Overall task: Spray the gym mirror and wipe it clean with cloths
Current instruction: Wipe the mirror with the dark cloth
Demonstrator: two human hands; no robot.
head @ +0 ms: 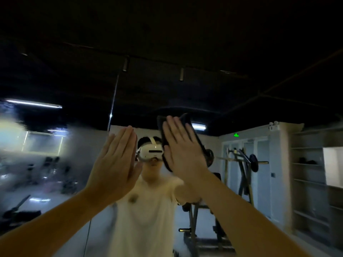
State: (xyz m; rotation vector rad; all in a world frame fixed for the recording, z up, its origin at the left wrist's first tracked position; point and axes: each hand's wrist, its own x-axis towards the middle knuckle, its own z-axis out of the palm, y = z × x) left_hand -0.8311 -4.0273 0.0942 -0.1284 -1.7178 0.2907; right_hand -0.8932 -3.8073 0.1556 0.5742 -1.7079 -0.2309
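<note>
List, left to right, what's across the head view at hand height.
hazy mirror patch → left hand → reflected white headset → right hand, flat on the dark cloth → reflected barbell rack → shelving

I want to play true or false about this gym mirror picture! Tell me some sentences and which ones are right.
1. The right hand presses a dark cloth flat against the mirror. True.
2. The left hand holds a spray bottle. False: it holds nothing, and its fingers are straight.
3. The cloth is white. False: it is dark, almost black.
4. The mirror looks hazy on its left side. True.
5. A green sign glows in the reflection. True.
</note>
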